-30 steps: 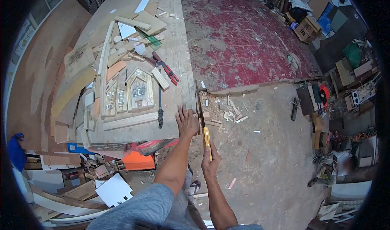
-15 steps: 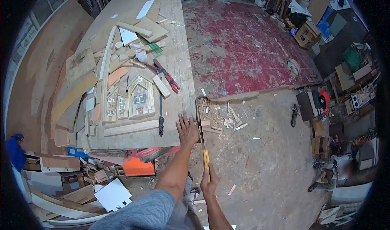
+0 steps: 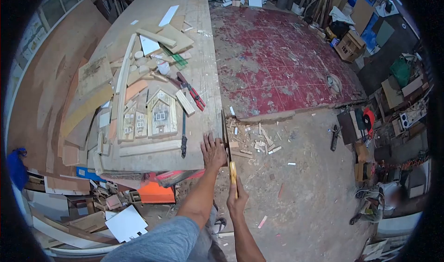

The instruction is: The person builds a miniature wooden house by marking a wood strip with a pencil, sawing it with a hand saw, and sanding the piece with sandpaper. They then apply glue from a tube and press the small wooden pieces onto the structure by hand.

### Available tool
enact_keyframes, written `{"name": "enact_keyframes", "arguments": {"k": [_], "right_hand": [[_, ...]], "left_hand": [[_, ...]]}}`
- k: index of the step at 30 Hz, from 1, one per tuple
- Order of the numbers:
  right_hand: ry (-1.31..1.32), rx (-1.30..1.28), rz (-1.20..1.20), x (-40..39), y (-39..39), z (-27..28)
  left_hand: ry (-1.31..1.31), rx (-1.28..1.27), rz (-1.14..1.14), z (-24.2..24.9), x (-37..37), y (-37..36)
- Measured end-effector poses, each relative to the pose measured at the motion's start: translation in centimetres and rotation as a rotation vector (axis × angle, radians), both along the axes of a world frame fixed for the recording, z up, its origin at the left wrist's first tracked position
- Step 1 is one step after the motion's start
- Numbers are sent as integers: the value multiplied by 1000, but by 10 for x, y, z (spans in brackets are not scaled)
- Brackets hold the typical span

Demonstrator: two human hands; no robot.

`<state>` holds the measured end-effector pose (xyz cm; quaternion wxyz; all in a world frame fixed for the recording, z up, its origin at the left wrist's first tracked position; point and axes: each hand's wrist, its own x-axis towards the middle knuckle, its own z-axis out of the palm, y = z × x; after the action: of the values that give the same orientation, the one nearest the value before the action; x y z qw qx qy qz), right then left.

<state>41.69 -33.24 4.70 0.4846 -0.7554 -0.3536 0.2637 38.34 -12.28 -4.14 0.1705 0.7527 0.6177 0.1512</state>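
Bare worktop (image 3: 203,51) stretches beyond and right of the wooden house (image 3: 161,116), tapering beside a red-handled tool (image 3: 196,97). A dark-handled rod (image 3: 184,141) bars the house's right side, a wooden bar (image 3: 150,148) its near side, heaped offcuts (image 3: 138,67) its far side.

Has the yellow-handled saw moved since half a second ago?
Yes; the saw has moved forward, away from the person, judged against the near edge of the table.

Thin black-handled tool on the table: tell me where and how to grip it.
Best by the thick black handle, coming from the near edge of the table, slightly from the right: the handle points that way, and a wood strip crowds its left.
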Motion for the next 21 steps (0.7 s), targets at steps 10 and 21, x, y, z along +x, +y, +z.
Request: {"name": "enact_keyframes", "arguments": {"k": [10, 21], "right_hand": [[-67, 70, 2, -4, 5, -5], [-237, 219, 13, -5, -12, -40]], "left_hand": [[-12, -3, 8, 2, 1, 0], [11, 36, -4, -8, -1, -3]]}}
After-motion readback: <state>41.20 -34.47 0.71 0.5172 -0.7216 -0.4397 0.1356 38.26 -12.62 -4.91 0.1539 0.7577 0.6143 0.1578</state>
